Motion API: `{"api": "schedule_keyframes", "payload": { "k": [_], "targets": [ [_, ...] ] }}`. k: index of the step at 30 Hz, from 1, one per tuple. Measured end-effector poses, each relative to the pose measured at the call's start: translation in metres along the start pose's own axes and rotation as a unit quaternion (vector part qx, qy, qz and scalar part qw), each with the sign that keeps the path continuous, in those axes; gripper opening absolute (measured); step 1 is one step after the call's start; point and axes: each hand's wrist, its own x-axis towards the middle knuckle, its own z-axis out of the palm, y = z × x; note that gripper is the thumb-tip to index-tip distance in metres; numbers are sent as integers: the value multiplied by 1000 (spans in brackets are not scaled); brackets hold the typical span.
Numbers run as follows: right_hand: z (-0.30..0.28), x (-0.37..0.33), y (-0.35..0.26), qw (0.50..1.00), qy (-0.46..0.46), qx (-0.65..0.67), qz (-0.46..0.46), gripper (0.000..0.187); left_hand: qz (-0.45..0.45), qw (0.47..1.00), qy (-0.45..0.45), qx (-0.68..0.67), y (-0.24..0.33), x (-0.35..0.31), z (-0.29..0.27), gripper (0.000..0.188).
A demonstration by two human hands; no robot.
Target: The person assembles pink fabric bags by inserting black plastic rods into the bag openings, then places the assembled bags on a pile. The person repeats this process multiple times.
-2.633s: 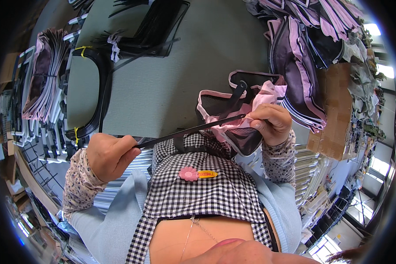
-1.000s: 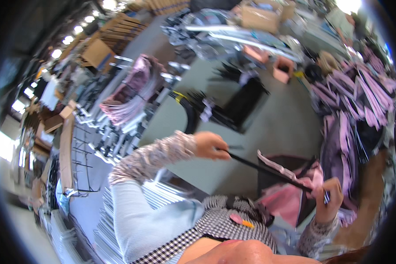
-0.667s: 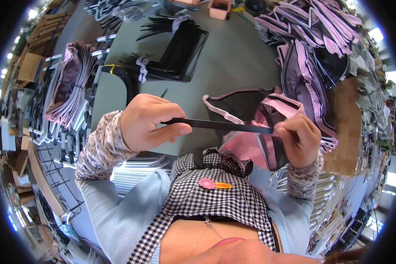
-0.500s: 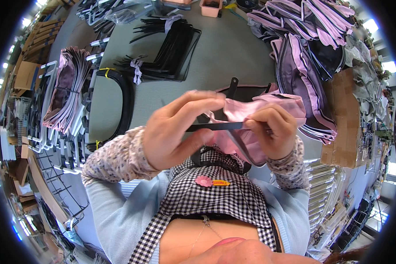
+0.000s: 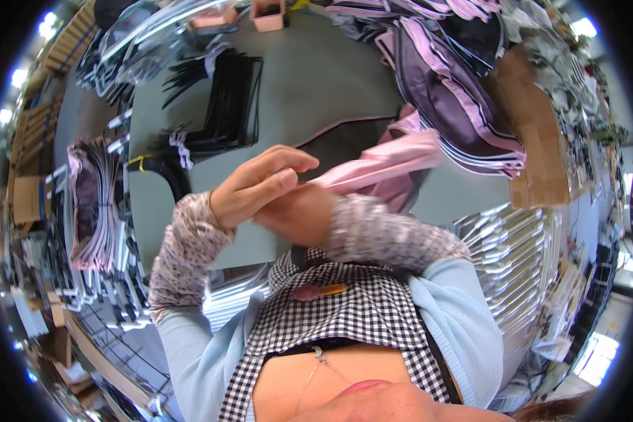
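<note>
My left hand [image 5: 253, 184] is over the near part of the table, its fingers stretched to the right and the thumb below them, with nothing visible in it. Crossing close beneath it is my right hand [image 5: 304, 213], smeared by motion, its fingers mostly hidden behind the left hand. Beyond both hands lies a pink and dark fabric piece [image 5: 390, 163] on the table, its pink band folded up and its dark panel [image 5: 352, 146] spread flat behind. Its near left part is hidden by my hands.
Bundled thin black frames [image 5: 228, 105] lie at the far left of the grey table [image 5: 309, 77], near a black curved tube [image 5: 167, 176]. Stacked pink and dark fabric pieces [image 5: 450, 98] sit at the right beside a cardboard box [image 5: 531, 133]. Fabric bundles [image 5: 91, 204] hang left.
My right hand has moved left from the pink fabric to beneath my left hand. The dark strip between my hands no longer shows. The fabric now lies flatter, and the view has shifted.
</note>
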Motion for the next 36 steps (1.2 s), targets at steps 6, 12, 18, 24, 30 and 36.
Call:
{"api": "schedule_keyframes", "payload": {
  "k": [6, 12, 18, 24, 30, 36],
  "targets": [
    [144, 56, -11, 972, 67, -200, -101, 45, -226, 933, -131, 247, -36, 52, 38, 41],
    [-5, -20, -15, 972, -79, 180, -127, 39, -134, 988, 70, 40, -34, 14, 25, 31],
    [-95, -76, 52, 969, 232, 84, 1, 32, 18, 976, 79, 201, 18, -29, 3, 35],
    [-110, -68, 107, 941, 327, -87, -10, 59, 252, 915, 17, 316, 45, -41, -8, 47],
    [-97, -94, 143, 973, 230, 3, -32, 67, 319, 884, 59, 337, 64, -60, -7, 43],
    [-101, -89, 107, 974, 225, 21, -31, 52, 243, 911, 50, 331, 45, -58, -14, 32]
  ]
}}
